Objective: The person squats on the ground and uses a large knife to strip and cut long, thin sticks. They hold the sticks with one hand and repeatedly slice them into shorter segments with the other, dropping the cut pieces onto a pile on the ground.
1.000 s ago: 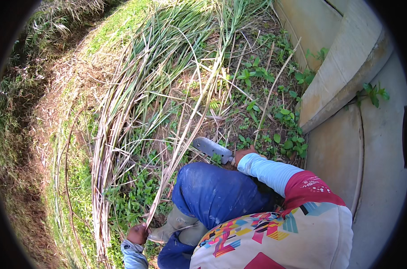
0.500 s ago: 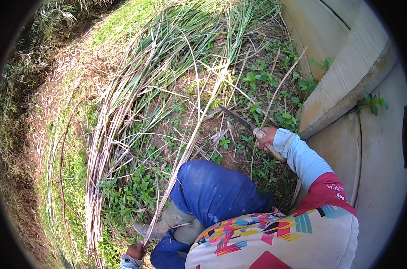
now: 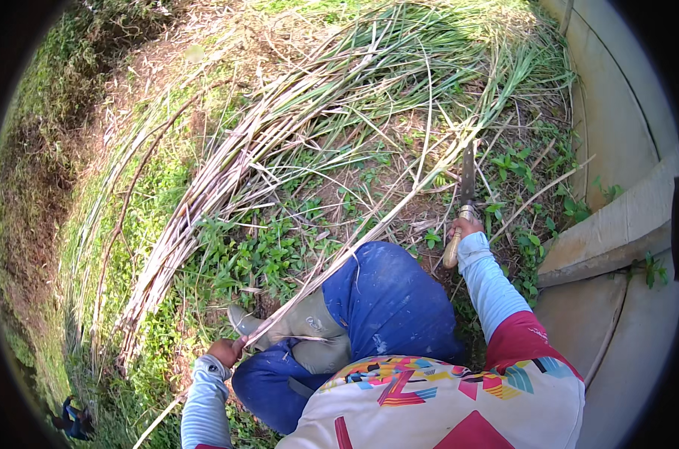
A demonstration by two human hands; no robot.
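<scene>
My left hand (image 3: 226,350), at the lower left, is closed round the lower end of a few long grass stalks (image 3: 407,198). They slant up to the right across my bent knee, pale below and green-leaved at the far end. My right hand (image 3: 466,224) grips the wooden handle of a machete (image 3: 468,176). Its dark blade points away from me, with the tip beside the upper part of the stalks; whether they touch, I cannot tell. Left of the stalks lies a large heap of cut grass (image 3: 280,105), purplish stems toward me and green leaves away.
A concrete wall (image 3: 616,314) with a thick ledge (image 3: 609,236) runs along the right. Low green weeds (image 3: 257,251) and bare soil lie between heap and knees. A thin brown branch (image 3: 141,161) curves on the left. Another person (image 3: 75,419) is small at the lower left.
The view has turned, so heap and wall sit differently. The machete has swung from pointing up-left to nearly straight away, closer to the stalks. More of my left forearm shows, still holding the stalks.
</scene>
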